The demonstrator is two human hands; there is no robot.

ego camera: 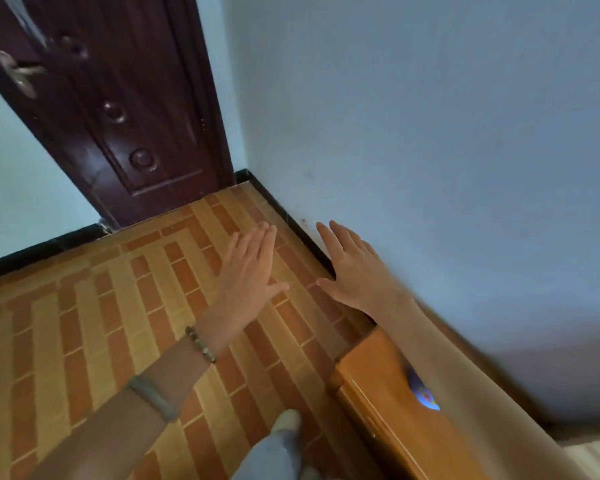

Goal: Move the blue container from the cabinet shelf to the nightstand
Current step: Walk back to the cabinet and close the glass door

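Brick-pattern orange and tan tile floor (101, 306) fills most of the view, and both the left hand (248, 268) and right hand (352, 268) hang flat over it, fingers spread, gripping nothing. Landmark is the orange wooden nightstand (378, 393) below the right forearm: a blurry blue container (425, 398) sits on top, mostly hidden by that arm, with the dark brown panelled door (118, 98) far beyond.

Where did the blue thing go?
In the head view, low on the right, the blue container sits on the wooden nightstand, mostly hidden behind the right forearm.
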